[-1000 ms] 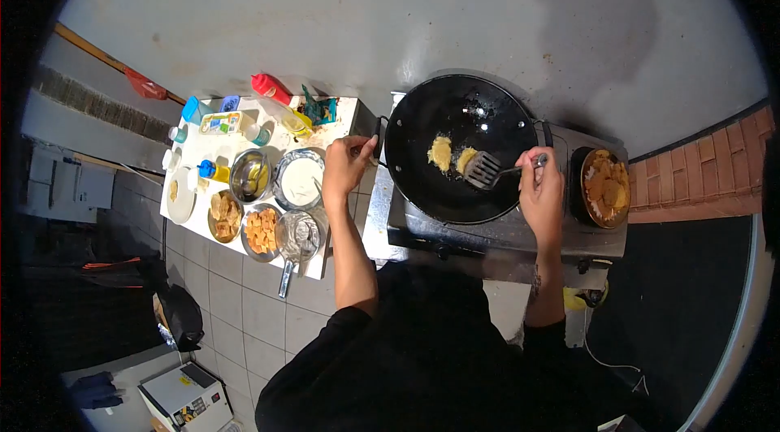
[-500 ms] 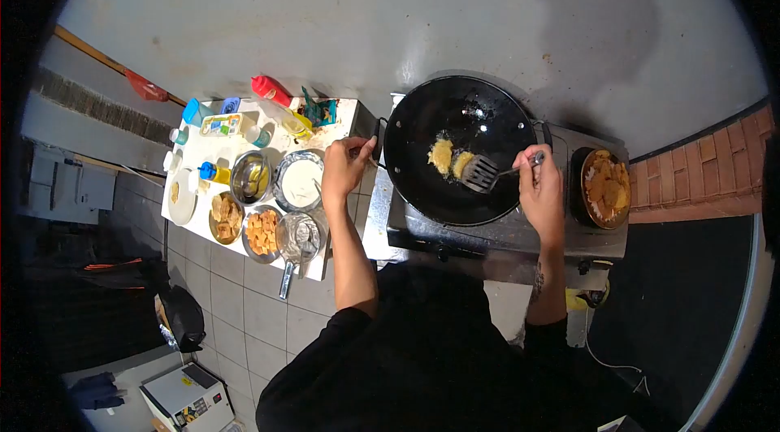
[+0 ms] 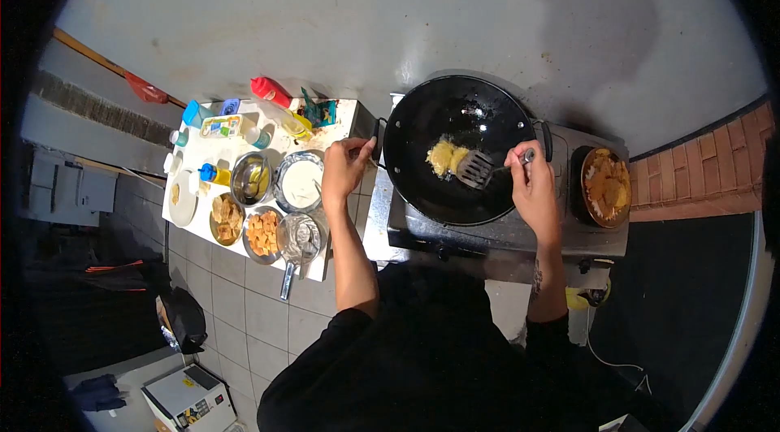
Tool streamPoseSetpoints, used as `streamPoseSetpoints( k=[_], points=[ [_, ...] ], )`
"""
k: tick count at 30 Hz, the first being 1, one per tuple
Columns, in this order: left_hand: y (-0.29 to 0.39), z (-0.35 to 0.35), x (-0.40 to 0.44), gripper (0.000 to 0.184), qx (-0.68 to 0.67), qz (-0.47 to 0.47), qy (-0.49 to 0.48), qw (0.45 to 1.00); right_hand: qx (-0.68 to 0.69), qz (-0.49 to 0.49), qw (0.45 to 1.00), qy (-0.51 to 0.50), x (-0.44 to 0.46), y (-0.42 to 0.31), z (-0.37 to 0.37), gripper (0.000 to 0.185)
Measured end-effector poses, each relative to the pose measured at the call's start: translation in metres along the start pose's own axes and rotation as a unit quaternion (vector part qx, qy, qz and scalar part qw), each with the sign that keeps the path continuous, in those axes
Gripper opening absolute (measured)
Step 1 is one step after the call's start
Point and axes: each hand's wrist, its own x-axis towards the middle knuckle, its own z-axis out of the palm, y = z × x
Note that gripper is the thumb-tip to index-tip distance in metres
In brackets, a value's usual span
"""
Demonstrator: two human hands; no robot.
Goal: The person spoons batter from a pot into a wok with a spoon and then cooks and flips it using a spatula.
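Observation:
A black wok point(image 3: 455, 115) sits on the metal stove point(image 3: 414, 237), with two golden battered pieces point(image 3: 443, 157) lying side by side near its middle. My right hand point(image 3: 532, 184) is closed around the handle of a slotted spatula point(image 3: 474, 170). The spatula's blade touches the right-hand piece. At the wok's left side, my left hand point(image 3: 345, 166) grips the wok handle point(image 3: 379, 140) with thumb and fingers pinched on it.
Left of the stove, a white table point(image 3: 345, 119) carries a bowl of white batter point(image 3: 301, 184), a bowl of orange cubes point(image 3: 262, 233), a glass pan point(image 3: 299, 239) and a red squeeze bottle point(image 3: 270, 91). A dish of fried food point(image 3: 605, 188) stands right of the wok.
The spatula has shifted slightly left, and the right-hand battered piece now lies against the other one. My left hand stays on the wok handle.

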Motion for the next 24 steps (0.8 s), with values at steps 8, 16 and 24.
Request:
streamPoseSetpoints(
  k=[8, 16, 24],
  points=[
    [-0.003, 0.002, 0.001, 0.031, 0.008, 0.01, 0.013, 1.0, 0.001, -0.001, 1.0, 0.005, 0.005, -0.013, -0.004, 0.008],
    [-0.001, 0.002, 0.0, 0.031, 0.007, -0.002, 0.011, 1.0, -0.03, -0.005, 0.999, 0.025, 0.006, -0.005, -0.005, 0.009],
    [-0.002, 0.003, 0.0, 0.031, 0.01, -0.002, 0.011, 1.0, -0.024, 0.011, 0.999, 0.039, 0.009, -0.004, -0.006, 0.009]
  ],
)
